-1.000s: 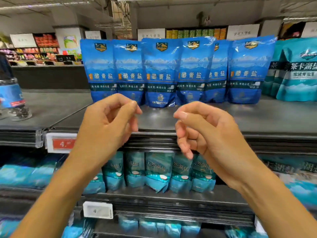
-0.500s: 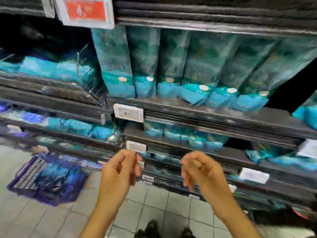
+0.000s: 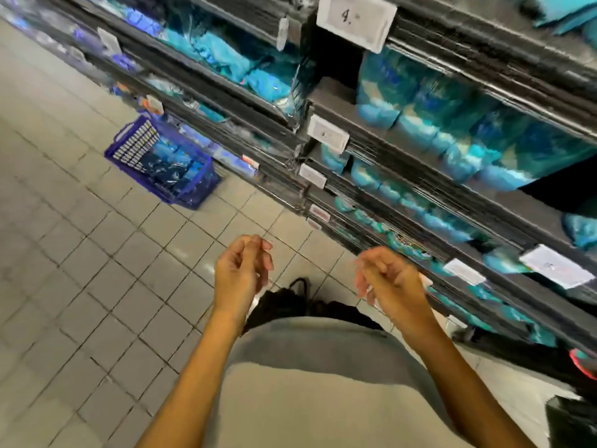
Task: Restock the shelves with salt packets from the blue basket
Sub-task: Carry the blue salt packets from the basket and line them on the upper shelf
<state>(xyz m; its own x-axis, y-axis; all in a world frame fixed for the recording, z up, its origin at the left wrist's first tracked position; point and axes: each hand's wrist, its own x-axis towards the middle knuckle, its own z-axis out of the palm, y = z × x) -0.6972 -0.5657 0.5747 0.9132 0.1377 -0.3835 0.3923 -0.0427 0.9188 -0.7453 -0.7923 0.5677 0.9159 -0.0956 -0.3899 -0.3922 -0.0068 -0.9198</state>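
Note:
The blue basket (image 3: pixel 135 147) stands on the tiled floor at the foot of the shelves, to my left, with several blue salt packets (image 3: pixel 171 166) inside. My left hand (image 3: pixel 240 273) and my right hand (image 3: pixel 389 279) hang in front of my body with loosely curled fingers and hold nothing. Both are well away from the basket. The dark shelves (image 3: pixel 403 176) on the right carry rows of teal packets (image 3: pixel 429 124).
White price tags (image 3: pixel 355 21) hang on the shelf edges. Grey floor tiles (image 3: pixel 80 270) spread to the left. My dark shoes (image 3: pixel 290 302) and grey shirt (image 3: pixel 307 383) fill the lower middle. The picture is blurred.
My view has swung down from the top shelf of blue packets toward the floor and left, and the basket now shows closer. Both hands stay empty and loosely curled.

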